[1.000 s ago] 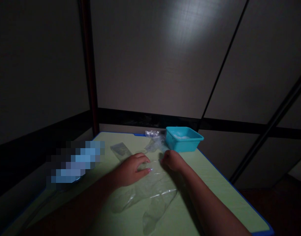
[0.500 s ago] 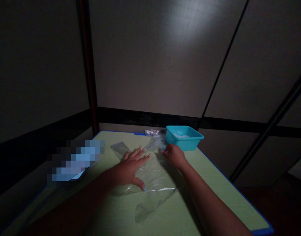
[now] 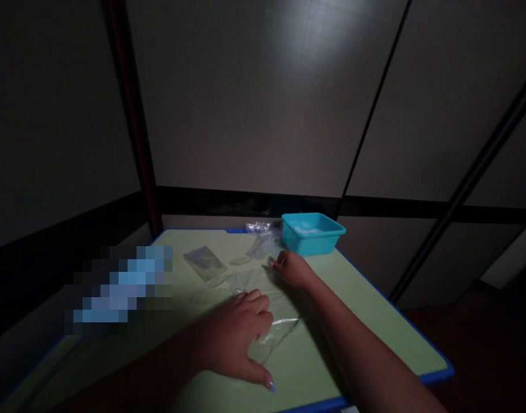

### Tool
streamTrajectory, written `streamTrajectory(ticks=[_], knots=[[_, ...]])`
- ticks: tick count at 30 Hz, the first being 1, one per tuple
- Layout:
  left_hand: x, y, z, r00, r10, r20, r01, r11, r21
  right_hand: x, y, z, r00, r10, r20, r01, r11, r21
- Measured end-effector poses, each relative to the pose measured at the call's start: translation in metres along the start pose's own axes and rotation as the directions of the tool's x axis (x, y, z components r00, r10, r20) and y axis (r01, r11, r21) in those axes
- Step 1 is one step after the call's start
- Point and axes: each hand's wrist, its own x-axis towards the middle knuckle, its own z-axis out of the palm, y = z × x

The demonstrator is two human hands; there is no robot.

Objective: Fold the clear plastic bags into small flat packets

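Clear plastic, left fingers parted over it, right fingers pinched

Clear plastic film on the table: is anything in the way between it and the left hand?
Nothing visible stands between the left hand and the clear plastic film; the hand is right over it, though contact can't be confirmed. The right hand is near its far edge, and the turquoise basket sits beyond that.

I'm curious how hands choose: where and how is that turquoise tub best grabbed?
Probably by its right rim, from above and the right: the lip flares outward there, the tub sits upright and open, and crumpled clear plastic crowds its left side.
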Motion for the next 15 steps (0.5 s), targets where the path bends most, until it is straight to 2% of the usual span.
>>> streamTrajectory(ticks=[8, 15], knots=[[-0.0005, 0.0053, -0.0033, 1.0, 0.013, 0.012, -0.013, 0.999, 0.043, -0.0015, -0.0023, -0.0009, 0.999, 0.028, 0.015, -0.028, 0.998, 0.047], [0.0003, 0.005, -0.0026, 0.999, -0.044, 0.02, 0.043, 0.997, 0.067, -0.0027, -0.0019, 0.0009, 0.999, 0.021, 0.045, -0.019, 0.999, -0.046]])
